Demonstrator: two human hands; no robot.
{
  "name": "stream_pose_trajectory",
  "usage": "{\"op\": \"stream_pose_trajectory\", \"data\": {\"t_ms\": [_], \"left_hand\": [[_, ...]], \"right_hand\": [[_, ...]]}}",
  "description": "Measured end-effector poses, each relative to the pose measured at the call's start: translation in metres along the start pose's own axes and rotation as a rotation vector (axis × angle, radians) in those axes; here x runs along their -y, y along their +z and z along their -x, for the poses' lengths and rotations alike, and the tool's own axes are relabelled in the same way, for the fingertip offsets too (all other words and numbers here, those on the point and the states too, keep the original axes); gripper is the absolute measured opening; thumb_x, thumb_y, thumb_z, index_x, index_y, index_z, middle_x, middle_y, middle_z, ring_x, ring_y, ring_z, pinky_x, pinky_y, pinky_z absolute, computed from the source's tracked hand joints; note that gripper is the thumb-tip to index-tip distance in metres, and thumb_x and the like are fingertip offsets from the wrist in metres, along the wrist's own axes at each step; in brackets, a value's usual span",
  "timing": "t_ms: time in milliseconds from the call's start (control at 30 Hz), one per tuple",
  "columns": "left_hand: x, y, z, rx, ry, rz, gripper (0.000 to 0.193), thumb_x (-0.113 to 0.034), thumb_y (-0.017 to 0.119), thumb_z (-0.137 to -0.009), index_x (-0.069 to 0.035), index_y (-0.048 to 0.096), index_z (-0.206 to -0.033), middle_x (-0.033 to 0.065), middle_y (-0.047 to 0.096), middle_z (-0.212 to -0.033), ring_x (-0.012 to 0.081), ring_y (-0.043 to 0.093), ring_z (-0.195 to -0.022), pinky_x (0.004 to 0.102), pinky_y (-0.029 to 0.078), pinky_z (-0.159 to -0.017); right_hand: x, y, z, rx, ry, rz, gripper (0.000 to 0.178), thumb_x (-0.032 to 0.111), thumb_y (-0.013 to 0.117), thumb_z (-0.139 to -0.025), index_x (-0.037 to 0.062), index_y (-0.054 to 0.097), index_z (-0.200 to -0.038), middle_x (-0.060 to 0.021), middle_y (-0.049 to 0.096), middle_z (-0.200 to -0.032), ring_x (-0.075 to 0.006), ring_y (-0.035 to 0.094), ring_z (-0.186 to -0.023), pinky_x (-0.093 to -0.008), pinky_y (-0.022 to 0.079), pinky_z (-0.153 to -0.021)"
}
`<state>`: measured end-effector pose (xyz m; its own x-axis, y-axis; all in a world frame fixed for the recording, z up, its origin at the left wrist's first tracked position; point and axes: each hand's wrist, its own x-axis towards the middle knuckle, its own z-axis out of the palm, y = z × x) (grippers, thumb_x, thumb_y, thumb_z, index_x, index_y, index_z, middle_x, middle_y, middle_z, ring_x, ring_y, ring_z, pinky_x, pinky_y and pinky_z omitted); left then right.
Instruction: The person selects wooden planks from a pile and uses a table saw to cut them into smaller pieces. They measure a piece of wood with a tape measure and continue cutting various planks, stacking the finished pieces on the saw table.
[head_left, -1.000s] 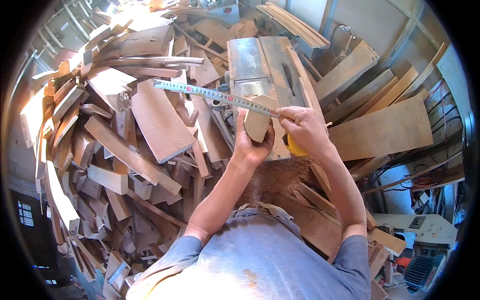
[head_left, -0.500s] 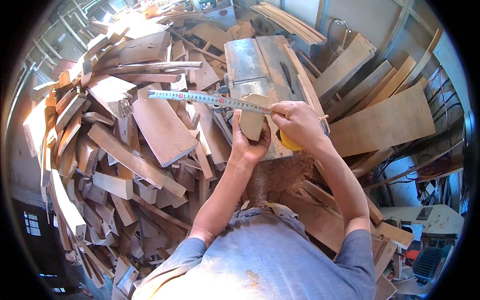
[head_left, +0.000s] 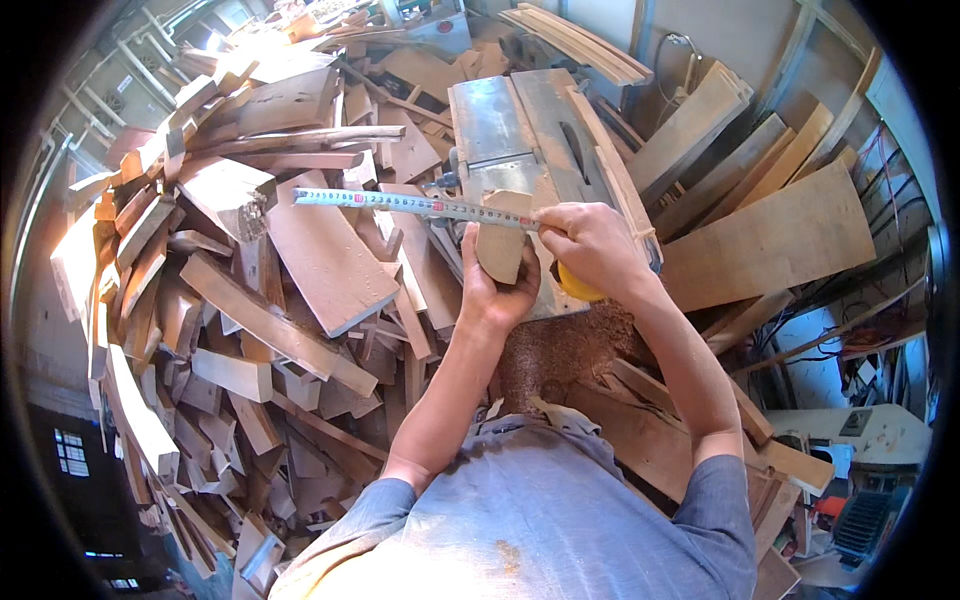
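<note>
My left hand (head_left: pixel 497 290) is closed around the lower part of a pale wooden block (head_left: pixel 500 252) with a rounded end, held up in front of me. A tape measure's blade (head_left: pixel 410 204) stretches across the block's upper part and sticks out far to the left, its free end in the air. My right hand (head_left: pixel 592 243) pinches the blade just right of the block. The yellow tape case (head_left: pixel 578 283) shows beneath that hand, partly hidden by the palm and fingers. Behind the block lies the metal-topped saw table (head_left: pixel 500 125).
A dark saw blade (head_left: pixel 577 152) rises from a slot in the table. Heaped wood offcuts (head_left: pixel 325 255) fill the left side. Wide boards (head_left: pixel 770 245) lean along the right. Sawdust (head_left: pixel 545 355) is piled at the table's near edge. A dark-finned motor (head_left: pixel 862 525) sits lower right.
The tape blade's free end has dipped slightly and shifted a little left. My view has moved slightly. Both hands keep their hold on the block and tape.
</note>
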<state>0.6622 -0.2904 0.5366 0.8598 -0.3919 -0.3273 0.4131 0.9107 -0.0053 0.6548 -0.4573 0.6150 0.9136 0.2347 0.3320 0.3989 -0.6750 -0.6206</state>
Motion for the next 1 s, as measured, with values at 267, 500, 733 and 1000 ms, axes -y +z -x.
{"op": "stream_pose_trajectory", "data": {"t_ms": [267, 500, 733, 1000], "left_hand": [[-0.026, -0.053, 0.052, -0.051, -0.19, 0.04, 0.046, -0.053, 0.07, -0.091, -0.012, 0.069, -0.111, 0.0061, 0.068, -0.097, 0.021, 0.065, -0.085, 0.0296, 0.057, -0.066], [-0.066, -0.154, 0.105, -0.024, -0.226, 0.084, 0.066, -0.062, 0.064, -0.091, -0.009, 0.059, -0.132, 0.0116, 0.06, -0.103, 0.0202, 0.058, -0.079, 0.0314, 0.051, -0.066], [-0.068, -0.196, 0.122, 0.0, -0.213, 0.11, 0.069, -0.061, 0.062, -0.093, -0.005, 0.056, -0.134, 0.0117, 0.062, -0.104, 0.018, 0.054, -0.076, 0.0301, 0.047, -0.065], [-0.079, -0.194, 0.13, -0.06, -0.197, 0.005, 0.063, -0.058, 0.061, -0.094, -0.013, 0.057, -0.138, 0.0113, 0.069, -0.116, 0.0202, 0.068, -0.086, 0.0339, 0.056, -0.063]], "right_hand": [[-0.026, -0.024, 0.093, 0.336, 0.387, -0.947, 0.031, 0.021, 0.061, -0.09, -0.0016, 0.072, -0.108, -0.006, 0.067, -0.078, -0.0136, 0.063, -0.071, -0.0291, 0.051, -0.064], [-0.048, 0.032, 0.216, 0.403, 0.895, -1.19, 0.035, 0.021, 0.068, -0.086, -0.0037, 0.069, -0.112, -0.0055, 0.066, -0.076, -0.0141, 0.063, -0.066, -0.0283, 0.052, -0.062], [-0.046, 0.086, 0.264, 0.362, 1.064, -1.176, 0.038, 0.025, 0.072, -0.088, -0.0012, 0.067, -0.115, -0.0023, 0.062, -0.077, -0.0107, 0.057, -0.069, -0.0245, 0.046, -0.065], [-0.042, 0.111, 0.276, 0.231, 1.212, -1.297, 0.035, 0.025, 0.067, -0.092, 0.0006, 0.065, -0.117, -0.009, 0.066, -0.082, -0.0156, 0.064, -0.073, -0.028, 0.054, -0.068]]}}
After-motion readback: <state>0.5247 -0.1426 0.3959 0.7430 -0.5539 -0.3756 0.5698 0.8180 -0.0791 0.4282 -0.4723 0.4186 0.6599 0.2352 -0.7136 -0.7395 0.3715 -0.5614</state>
